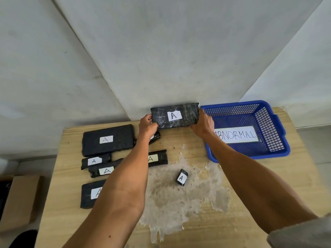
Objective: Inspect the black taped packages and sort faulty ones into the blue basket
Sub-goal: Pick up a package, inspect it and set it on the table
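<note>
Both hands are holding one black taped package [174,116] up off the tabletop [188,203], just left of the blue basket [279,138]. Left hand [147,126] is pinching the package's left end, right hand [203,122] is clamping its right end; both grips are grasping it. Package is facing the camera, with a white label reading "A" showing at its centre and its wrap looking scuffed and shiny.

Basket is sitting at the tabletop's far right corner, with a white sheet reading "ABNORMAL" [238,135] lying on its floor. Right forearm is crossing over the basket's near-left corner and blocking part of the sheet.

Remaining packages, all left of the basket:
- large flat one [107,140], furthest left at the back
- short one [95,161] and long one [104,170] just in front of it, overlapping
- another [158,158] partly hidden behind the left forearm
- a flat one [90,194] at the near left, also partly covered by that forearm
- small one [182,177] lying alone, closest to the basket's near-left corner
- one more dark piece [155,136] under the left wrist, mostly hidden

A worn pale patch [170,203] is spreading over the tabletop around the small package.
</note>
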Available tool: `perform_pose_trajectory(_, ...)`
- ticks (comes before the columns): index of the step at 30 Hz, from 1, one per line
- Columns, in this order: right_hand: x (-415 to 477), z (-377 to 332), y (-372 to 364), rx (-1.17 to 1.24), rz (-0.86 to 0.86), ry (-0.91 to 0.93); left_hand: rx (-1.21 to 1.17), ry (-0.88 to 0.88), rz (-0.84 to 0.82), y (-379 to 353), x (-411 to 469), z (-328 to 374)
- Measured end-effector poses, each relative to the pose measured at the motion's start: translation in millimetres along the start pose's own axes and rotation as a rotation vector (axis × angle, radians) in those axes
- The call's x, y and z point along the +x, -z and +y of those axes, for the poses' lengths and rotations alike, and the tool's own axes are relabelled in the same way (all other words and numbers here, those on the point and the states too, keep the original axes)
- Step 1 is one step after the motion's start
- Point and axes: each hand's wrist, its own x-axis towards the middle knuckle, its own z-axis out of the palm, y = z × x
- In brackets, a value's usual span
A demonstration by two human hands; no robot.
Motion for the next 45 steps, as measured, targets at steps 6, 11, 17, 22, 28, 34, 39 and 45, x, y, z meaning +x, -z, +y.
perform_pose_trajectory(6,0,8,-13,-0.206,0.028,0.037,0.042,0.005,-0.033,-8,7,-13)
perform_pose_trajectory(11,3,11,-12,-0.391,0.051,0.069,0.105,-0.047,-0.025,-10,5,-14)
perform_pose_trajectory(17,4,12,-12,-0.504,0.072,0.159,0.150,-0.069,0.011,-13,7,-17)
perform_pose_trajectory(22,-3,17,-17,-0.487,0.097,0.245,0.156,-0.074,-0.001,-10,13,-17)
perform_pose_trajectory(28,-14,27,-23,-0.464,0.180,0.145,0.106,-0.119,-0.019,-15,13,-25)
perform_pose_trajectory(34,-13,26,-22,-0.512,0.172,0.159,0.144,-0.113,0.026,-33,19,-33)
perform_pose_trajectory(39,-9,19,-24,-0.561,0.136,0.182,0.182,-0.079,0.040,-33,26,-33)
perform_pose_trajectory(45,-10,23,-29,-0.660,0.097,0.212,0.204,-0.085,0.056,-34,30,-31)
